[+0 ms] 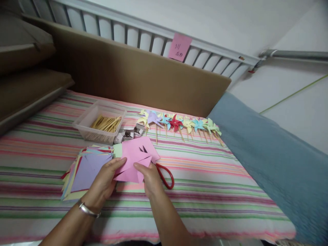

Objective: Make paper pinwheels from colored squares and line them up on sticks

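Note:
My left hand (pixel 109 172) pinches the left edge of a pink paper sheet (pixel 134 169) with slits cut in it, thumb on top. On the sheet's right side, my right hand (pixel 150 176) is closed with its thumb pressed on the paper. Just beyond lies more pink paper (pixel 146 143), with two dark pointed tips showing on it. Beside my right hand is a red loop handle of scissors (pixel 166 176); their middle is hidden. Left of my hands rests a stack of coloured paper squares (pixel 92 169), some with slits.
A clear plastic box (pixel 82 124) holds thin wooden sticks (pixel 106 123). Small boxes of dark metal pieces (pixel 128 134) stand beside it. Finished paper pinwheels (pixel 175 123) lie in a row at the back, before a cardboard panel (pixel 143 75). Cardboard boxes (pixel 30 89) sit at left.

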{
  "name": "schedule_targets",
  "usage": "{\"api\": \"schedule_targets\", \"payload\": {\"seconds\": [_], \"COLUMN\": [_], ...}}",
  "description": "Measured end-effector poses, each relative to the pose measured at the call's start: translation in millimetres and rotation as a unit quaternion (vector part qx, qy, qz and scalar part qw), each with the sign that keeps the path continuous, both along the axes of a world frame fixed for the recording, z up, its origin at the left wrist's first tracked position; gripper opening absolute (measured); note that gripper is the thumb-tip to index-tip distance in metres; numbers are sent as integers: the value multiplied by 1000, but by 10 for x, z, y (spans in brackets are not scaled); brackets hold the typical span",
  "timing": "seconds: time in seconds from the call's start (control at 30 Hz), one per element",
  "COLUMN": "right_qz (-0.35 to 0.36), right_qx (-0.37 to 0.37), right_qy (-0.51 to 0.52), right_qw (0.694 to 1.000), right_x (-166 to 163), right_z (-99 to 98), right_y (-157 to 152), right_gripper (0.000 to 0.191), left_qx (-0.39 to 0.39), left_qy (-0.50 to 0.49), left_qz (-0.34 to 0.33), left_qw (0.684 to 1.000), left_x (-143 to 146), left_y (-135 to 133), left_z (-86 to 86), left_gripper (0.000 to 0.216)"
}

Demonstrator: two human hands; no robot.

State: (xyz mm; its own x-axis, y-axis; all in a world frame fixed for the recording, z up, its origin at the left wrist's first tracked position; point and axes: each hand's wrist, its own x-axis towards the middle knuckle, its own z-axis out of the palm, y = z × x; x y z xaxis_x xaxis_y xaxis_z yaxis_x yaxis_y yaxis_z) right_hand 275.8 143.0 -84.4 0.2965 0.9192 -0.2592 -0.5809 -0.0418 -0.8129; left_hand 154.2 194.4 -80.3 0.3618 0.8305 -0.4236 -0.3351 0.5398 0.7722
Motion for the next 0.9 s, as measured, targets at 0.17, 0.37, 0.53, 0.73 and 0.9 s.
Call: {"api": "schedule_targets", "payload": {"seconds": [0.17,0.37,0.53,0.73,0.9], "right_qz": [-18,-66,-129,-135,-96], "right_qx": [-19,-18,-9,4,7], "right_qy": [14,26,53,63,37], "right_qw": [1000,997,990,989,995], "right_x": [-9,19,71,45,-47], "right_z": [-2,-53,-98,-95,-103], "right_y": [8,56,92,83,72], "right_gripper": [39,40,41,39,36], "left_qx": [-4,-21,-58,-77,-46], "left_qy": [0,-75,-113,-91,-91], "left_qz": [14,7,14,-7,12], "left_qw": [1000,997,992,993,995], "left_x": [-15,40,82,165,200], "left_y": [-28,-85,-139,-261,-273], "left_z": [55,150,83,-23,14], "left_gripper": [21,28,23,9,22]}}
